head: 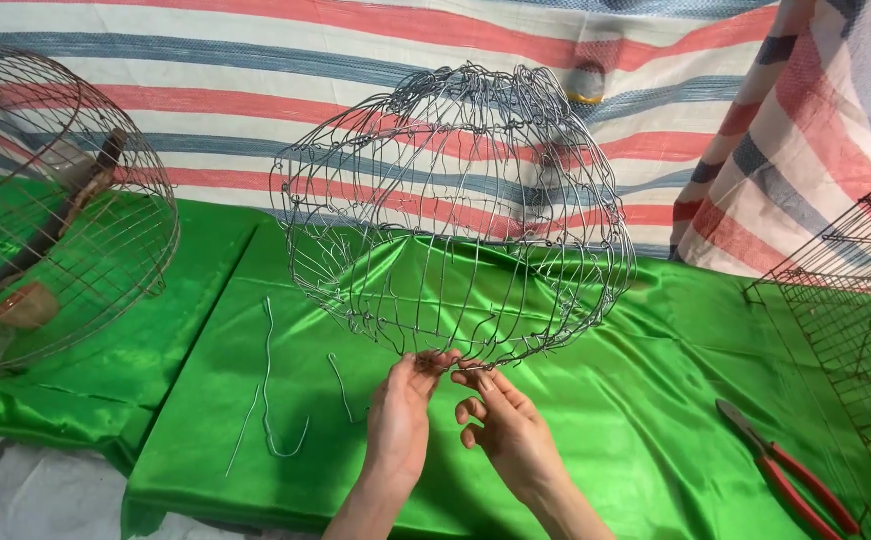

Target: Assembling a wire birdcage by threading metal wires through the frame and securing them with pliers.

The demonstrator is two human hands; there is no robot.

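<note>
Here: my left hand [403,415] and right hand [504,425], forearms raised, fingertips pinching lower rim of wire cage [453,215] over green surface [636,420].

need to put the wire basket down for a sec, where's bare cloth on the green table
Widest bare stretch of green cloth: between the right hand and the red-handled pliers. A smaller patch lies under the wire basket. Crowded on the left by loose bent wires, and at the far right by the wire mesh panel.
</note>
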